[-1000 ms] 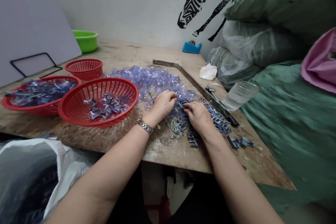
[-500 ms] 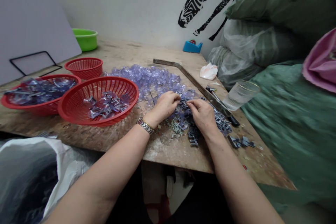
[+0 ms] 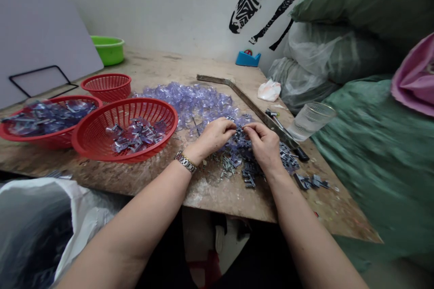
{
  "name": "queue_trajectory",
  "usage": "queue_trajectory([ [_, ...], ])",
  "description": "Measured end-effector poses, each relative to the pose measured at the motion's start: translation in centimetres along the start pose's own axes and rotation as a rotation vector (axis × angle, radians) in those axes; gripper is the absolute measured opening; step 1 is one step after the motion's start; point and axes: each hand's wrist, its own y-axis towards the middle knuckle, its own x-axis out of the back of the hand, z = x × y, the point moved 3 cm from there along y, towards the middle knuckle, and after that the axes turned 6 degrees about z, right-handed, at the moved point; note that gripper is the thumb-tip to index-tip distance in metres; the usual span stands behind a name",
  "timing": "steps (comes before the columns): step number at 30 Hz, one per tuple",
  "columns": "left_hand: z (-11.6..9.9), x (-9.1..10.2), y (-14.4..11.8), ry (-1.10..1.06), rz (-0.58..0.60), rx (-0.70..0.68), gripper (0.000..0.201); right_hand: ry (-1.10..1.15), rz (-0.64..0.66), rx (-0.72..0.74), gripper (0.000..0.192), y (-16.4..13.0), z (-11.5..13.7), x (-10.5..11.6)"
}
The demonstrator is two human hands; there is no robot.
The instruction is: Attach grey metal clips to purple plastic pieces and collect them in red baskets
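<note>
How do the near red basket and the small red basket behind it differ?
The near red basket is wide and shallow; the small red basket is clearly narrower. The near red basket holds a heap of clear bluish pieces, while the small red basket looks bare inside. Both are red slotted plastic and stand on the worktable.

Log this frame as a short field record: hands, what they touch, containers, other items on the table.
left hand: fingertips pinched at a small part, wristwatch on wrist
right hand: fingertips pinched at the same spot, over the metal clips
pile: clear plastic pieces behind the hands
containers: red basket holding parts; green bowl
other: glass, metal bar
</note>
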Motion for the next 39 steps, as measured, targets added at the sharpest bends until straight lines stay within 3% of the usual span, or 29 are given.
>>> queue_trajectory([
  [11,-0.7,0.3,-0.1,-0.125,0.002,-0.023,0.016,0.056,-0.019,-0.027,0.014,-0.1,0.3,0.1],
  [22,-0.1,0.7,-0.2,-0.428,-0.063,0.136,0.024,0.223,-0.073,-0.037,0.018,0.0,-0.4,0.0],
  [35,0.6,0.6,-0.2,-0.784,-0.078,0.26,0.022,-0.029,-0.079,0.185,0.02,-0.2,1.0,0.4],
  [39,0.3,0.6,-0.3,-0.802,-0.062,0.267,0.023,-0.156,-0.012,0.25,0.023,-0.3,1.6,0.4],
])
